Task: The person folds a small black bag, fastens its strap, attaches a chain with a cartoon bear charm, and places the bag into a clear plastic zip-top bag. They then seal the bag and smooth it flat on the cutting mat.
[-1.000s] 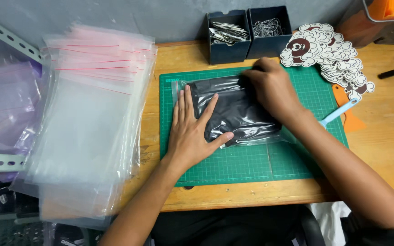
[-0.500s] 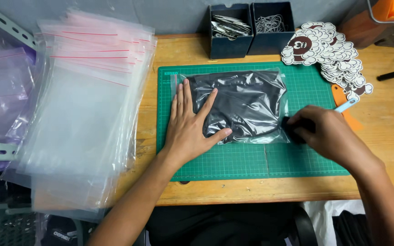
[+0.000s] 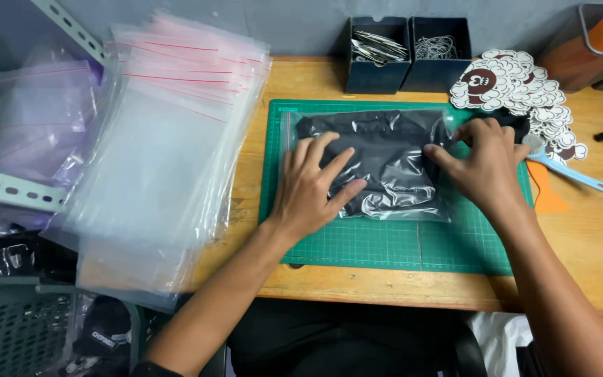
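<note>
Clear bag (image 3: 385, 164) beneath both hands

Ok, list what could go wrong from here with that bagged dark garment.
Air may stay trapped: the clear bag looks wrinkled and puffy, and only the left hand lies flat on it. The right hand works at the bag's right edge, where black fabric shows; it could catch there. The sticker pile lies close and might get brushed.

bagged garment (image 3: 378, 164) on mat (image 3: 385, 244) | bag stack (image 3: 169, 153) left | boxes (image 3: 407, 56) behind
</note>
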